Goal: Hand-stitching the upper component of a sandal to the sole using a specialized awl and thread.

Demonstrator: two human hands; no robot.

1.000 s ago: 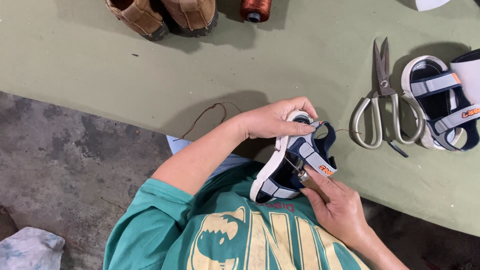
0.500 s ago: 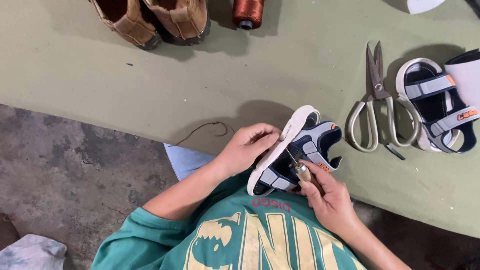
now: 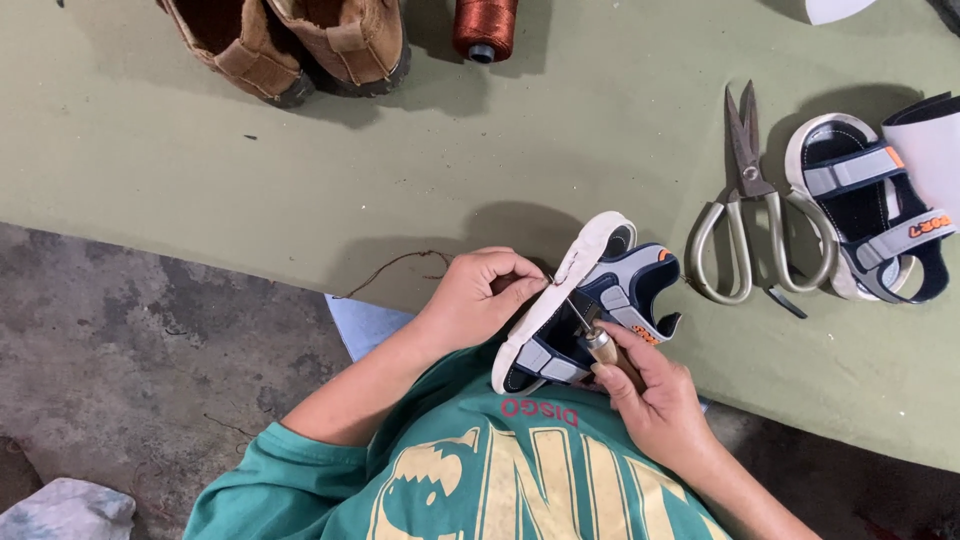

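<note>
A single head-worn camera looks almost straight down over the wearer's chest at the green worktable (image 3: 250, 180). It sits close, framing the table's near edge and the concrete floor (image 3: 120, 360) below.

Navy-grey sandal (image 3: 600, 300) tilted on edge, white sole leftward; wooden-handled awl (image 3: 597, 338) against it.

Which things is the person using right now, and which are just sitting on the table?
In use:
- left hand gripping the small navy and grey sandal
- right hand pushing a wooden-handled awl into its sole
- brown thread trailing by the left hand

Just lying about:
- scissors
- matching sandal
- two brown shoes
- spool of reddish thread
</note>
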